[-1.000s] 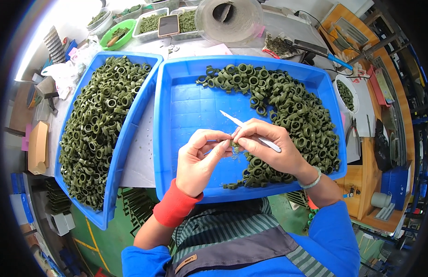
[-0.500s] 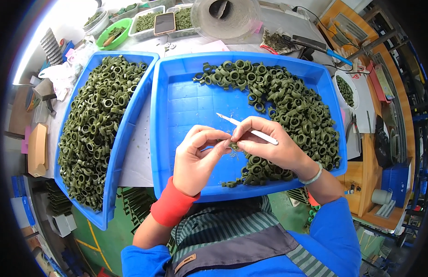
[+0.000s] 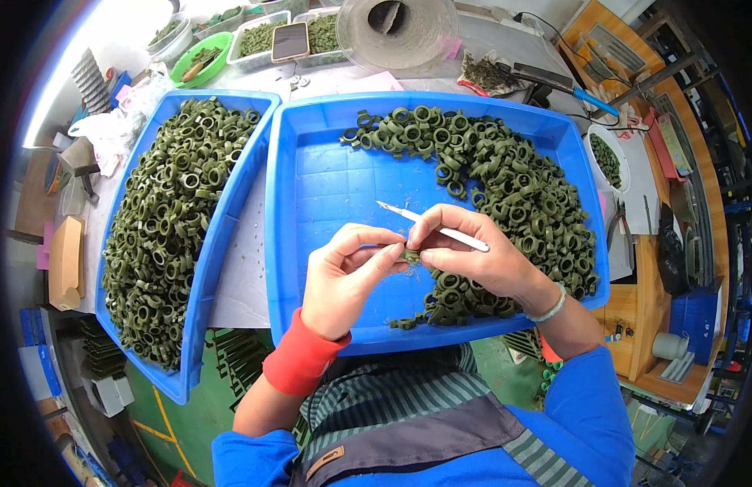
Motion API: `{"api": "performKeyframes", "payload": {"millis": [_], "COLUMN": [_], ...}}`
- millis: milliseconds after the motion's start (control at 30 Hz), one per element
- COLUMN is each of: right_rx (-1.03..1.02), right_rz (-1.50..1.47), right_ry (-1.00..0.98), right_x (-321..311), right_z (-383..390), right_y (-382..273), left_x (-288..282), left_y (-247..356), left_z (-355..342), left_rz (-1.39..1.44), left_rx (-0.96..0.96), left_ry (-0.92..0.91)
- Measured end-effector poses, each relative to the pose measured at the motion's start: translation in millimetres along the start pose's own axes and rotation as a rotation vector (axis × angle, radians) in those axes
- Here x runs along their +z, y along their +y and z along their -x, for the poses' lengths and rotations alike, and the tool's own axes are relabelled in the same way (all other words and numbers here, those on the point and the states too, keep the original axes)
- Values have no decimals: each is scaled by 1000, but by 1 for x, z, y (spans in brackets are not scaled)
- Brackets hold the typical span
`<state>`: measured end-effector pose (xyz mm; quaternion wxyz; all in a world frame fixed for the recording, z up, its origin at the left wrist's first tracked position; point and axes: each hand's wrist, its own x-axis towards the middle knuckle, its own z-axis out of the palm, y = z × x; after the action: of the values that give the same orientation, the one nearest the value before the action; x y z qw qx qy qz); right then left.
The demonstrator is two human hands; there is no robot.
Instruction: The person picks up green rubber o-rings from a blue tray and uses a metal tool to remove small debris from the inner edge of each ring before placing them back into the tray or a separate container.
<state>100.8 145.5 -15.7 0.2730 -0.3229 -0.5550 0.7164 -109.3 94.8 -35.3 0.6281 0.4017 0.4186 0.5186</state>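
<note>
Over the right-hand blue tray (image 3: 327, 195), my two hands meet fingertip to fingertip. My left hand (image 3: 349, 272), with a red wristband (image 3: 301, 357), pinches a small green ring part (image 3: 410, 256) that my fingers partly cover. My right hand (image 3: 469, 247) touches the same part with thumb and forefinger. It also holds a white-handled craft knife (image 3: 467, 239), whose thin blade points up and to the left. Many similar green rings (image 3: 514, 174) lie heaped along the tray's back and right side. Another heap of green rings (image 3: 173, 219) fills the left blue tray (image 3: 218, 243).
A green bowl (image 3: 222, 50), clear boxes of small green pieces, a phone (image 3: 290, 41) and a large round pan (image 3: 352, 36) stand at the back. To the right are a white bowl (image 3: 597, 138), a blue-handled tool (image 3: 595, 101) and pliers (image 3: 622, 217).
The knife tip has shifted slightly left and down. The fingertips have turned a little, and more of the small ring shows between them. The trays and heaps look the same.
</note>
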Motion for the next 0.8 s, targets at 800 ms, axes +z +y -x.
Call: {"api": "performKeyframes", "payload": {"millis": [800], "right_rx": [17], "right_rz": [-5], "right_ry": [-45], "right_x": [-2], "right_z": [-2], "right_y": [8], "left_x": [-1], "left_y": [-2], "left_z": [-2], "left_rz": [-202], "left_rx": [96], "left_ry": [-66]}}
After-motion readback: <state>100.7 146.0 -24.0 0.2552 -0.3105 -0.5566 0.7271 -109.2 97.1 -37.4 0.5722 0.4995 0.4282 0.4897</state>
